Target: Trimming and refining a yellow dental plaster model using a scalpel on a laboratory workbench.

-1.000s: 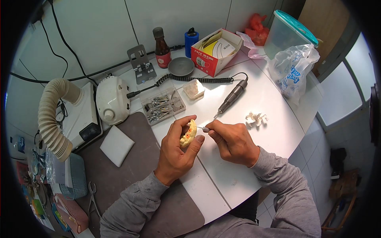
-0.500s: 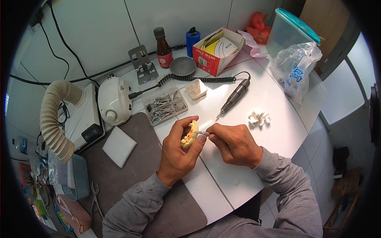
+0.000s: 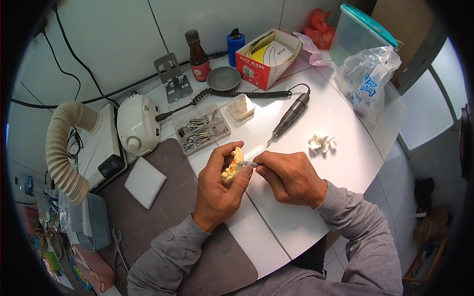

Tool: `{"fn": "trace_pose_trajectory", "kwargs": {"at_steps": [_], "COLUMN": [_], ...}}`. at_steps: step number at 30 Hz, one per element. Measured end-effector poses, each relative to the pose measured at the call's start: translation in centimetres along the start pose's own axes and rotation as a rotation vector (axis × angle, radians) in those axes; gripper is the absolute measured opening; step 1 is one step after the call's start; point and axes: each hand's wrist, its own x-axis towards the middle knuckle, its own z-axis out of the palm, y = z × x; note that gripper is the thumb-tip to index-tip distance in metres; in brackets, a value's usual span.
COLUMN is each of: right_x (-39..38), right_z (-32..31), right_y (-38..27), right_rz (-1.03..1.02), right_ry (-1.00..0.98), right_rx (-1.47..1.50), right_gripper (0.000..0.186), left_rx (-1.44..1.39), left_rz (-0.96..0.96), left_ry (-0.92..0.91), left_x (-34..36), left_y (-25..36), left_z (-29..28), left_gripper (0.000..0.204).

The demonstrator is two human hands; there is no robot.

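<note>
A cream-yellow dental model point(image 3: 237, 157) with orange-red marks is held between the fingers and thumb of my left hand point(image 3: 216, 195). My right hand point(image 3: 295, 180) pinches a slim grey hand tool point(image 3: 248, 164), a carver or spatula by its shape. Its narrow end lies against the marked side of the model, close to my left thumb. Most of the tool's handle is hidden in my right fist. A dark rotary handpiece point(image 3: 291, 117) on a coiled cord rests on the white table beyond both hands.
Near the handpiece lie a case of burs point(image 3: 202, 130), a small clear box point(image 3: 240, 107) and crumpled tissue point(image 3: 322, 143). Left are a white control unit point(image 3: 138, 126), a ribbed hose point(image 3: 61, 143), a white pad point(image 3: 145, 182) and pliers point(image 3: 117, 249). A mask box point(image 3: 266, 61) stands behind.
The tool's tip has slid a little leftward, farther over the model. My hands keep their grips, and the whole view has shifted slightly.
</note>
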Motion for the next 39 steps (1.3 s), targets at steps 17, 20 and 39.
{"fn": "trace_pose_trajectory", "kwargs": {"at_steps": [17,20,39], "right_x": [-0.01,-0.03,-0.01], "right_z": [-0.03,0.01,0.08], "right_y": [0.03,0.11,0.15], "right_rz": [-0.019,-0.017,-0.026], "right_ry": [0.007,0.008,0.03], "right_rx": [-0.022,-0.022,-0.048], "right_gripper": [0.01,0.01,0.01], "left_rx": [0.01,0.001,0.016], "left_rz": [-0.019,-0.021,-0.038], "left_ry": [-0.058,-0.054,-0.055], "left_x": [-0.02,-0.02,0.06], "left_y": [0.47,0.26,0.66], "left_z": [-0.32,-0.27,-0.24], "left_gripper": [0.045,0.045,0.041]}}
